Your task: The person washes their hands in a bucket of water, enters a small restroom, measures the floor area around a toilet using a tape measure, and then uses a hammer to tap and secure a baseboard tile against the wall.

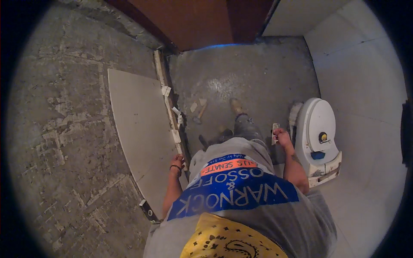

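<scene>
Centre-right: our right hand (282,138) pinches a pale piece (275,133) by its edge, likely for visibility; left hand's (177,163) grip we cannot tell.

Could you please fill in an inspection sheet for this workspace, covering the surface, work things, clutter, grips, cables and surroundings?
Surface: smooth grey floor, shiny in one patch.
Work things: small pale rectangular piece in hand; irregular pale flat pieces along the narrow pale ledge.
Clutter: pale flat scraps and a light-handled tool, kind unclear, on the floor; yellow-and-black tape measure on the white oval-lidded toilet.
Grips: right hand holds the rectangular piece; left hand is by the ledge, contents unclear.
Cables: nothing seen.
Surroundings: reddish-brown flat panel ahead; pale wall at right; large pale curved-looking panel at left.
</scene>
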Available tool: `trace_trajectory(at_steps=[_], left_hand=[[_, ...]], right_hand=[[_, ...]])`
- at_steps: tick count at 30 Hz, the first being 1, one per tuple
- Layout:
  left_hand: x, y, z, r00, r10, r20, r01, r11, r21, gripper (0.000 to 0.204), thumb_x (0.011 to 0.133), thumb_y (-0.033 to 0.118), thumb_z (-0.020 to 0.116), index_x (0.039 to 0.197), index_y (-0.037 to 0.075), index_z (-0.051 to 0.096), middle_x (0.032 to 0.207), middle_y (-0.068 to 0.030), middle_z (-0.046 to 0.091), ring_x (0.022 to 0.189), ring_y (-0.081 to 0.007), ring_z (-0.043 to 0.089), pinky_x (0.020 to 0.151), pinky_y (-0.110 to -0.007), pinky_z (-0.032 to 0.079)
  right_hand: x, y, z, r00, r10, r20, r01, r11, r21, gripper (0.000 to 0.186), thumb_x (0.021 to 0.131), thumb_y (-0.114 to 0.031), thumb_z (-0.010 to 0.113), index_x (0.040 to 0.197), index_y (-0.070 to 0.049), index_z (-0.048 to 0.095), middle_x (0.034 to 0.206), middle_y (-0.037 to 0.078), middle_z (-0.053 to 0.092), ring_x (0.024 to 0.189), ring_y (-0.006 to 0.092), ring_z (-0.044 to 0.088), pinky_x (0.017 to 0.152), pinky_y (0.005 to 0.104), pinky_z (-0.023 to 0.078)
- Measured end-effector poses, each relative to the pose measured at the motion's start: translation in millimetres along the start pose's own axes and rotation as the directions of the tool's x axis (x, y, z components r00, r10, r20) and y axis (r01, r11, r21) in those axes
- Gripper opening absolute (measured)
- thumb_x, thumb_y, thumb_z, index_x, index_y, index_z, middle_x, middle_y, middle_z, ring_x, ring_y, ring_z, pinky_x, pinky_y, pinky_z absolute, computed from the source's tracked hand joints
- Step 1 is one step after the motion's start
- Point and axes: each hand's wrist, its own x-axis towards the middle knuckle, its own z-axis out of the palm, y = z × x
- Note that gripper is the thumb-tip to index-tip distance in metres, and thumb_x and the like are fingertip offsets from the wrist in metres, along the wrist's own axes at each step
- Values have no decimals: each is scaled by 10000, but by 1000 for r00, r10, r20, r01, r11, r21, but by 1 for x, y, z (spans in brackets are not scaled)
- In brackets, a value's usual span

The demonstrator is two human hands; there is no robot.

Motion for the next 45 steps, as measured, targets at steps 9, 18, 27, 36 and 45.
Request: trace_trajectory(at_steps=[9, 18, 27, 36, 45], left_hand=[[22, -2, -12, 999, -4, 40, 4, 1000, -7, 358, 805, 346, 530, 1095, 144, 471, 1002, 2, 531, 870, -149, 514, 652, -318, 396], [33, 10, -7, 995, -12, 102, 5, 998, 70, 446, 791, 384, 528, 1147, 131, 433, 1048, -12, 511, 920, -176, 501, 708, -348, 402], [34, 19, -4, 984, 27, 175, -29, 1000, 7, 463, 789, 397, 541, 1169, 181, 388, 1091, -7, 509, 998, -218, 492, 756, -411, 379], [26, 10, -2, 992, 22, 121, -44, 981, 190, 349, 786, 373, 525, 1055, 156, 475, 939, -14, 504, 850, -177, 494, 683, -359, 403], [45, -4, -5, 990, -7, 142, 1, 999, 44, 426, 798, 350, 523, 1145, 120, 437, 1103, -40, 496, 998, -221, 481, 738, -381, 399]], right_hand=[[45, 81, -3, 964, -260, 50, 261, 965, -19, 81, 765, -138, 497, 803, -94, 553, 732, 1, 563, 542, 96, 525, 405, 237, 379], [-11, 41, 1, 991, -136, -1, 136, 989, 53, 128, 777, -183, 530, 740, -60, 536, 638, -4, 529, 499, 77, 483, 380, 220, 345], [-8, 47, -1, 929, -370, -27, 368, 928, -58, 108, 770, -133, 522, 747, -34, 556, 637, 25, 527, 530, 99, 482, 468, 241, 376], [23, 66, 4, 980, -199, -2, 199, 980, 26, 108, 747, -57, 487, 823, -7, 544, 648, 11, 529, 505, 91, 465, 444, 221, 367], [-12, 19, 11, 999, -3, -53, 9, 994, 105, 96, 711, -25, 487, 779, -20, 554, 691, 16, 549, 515, 85, 465, 398, 235, 350]])
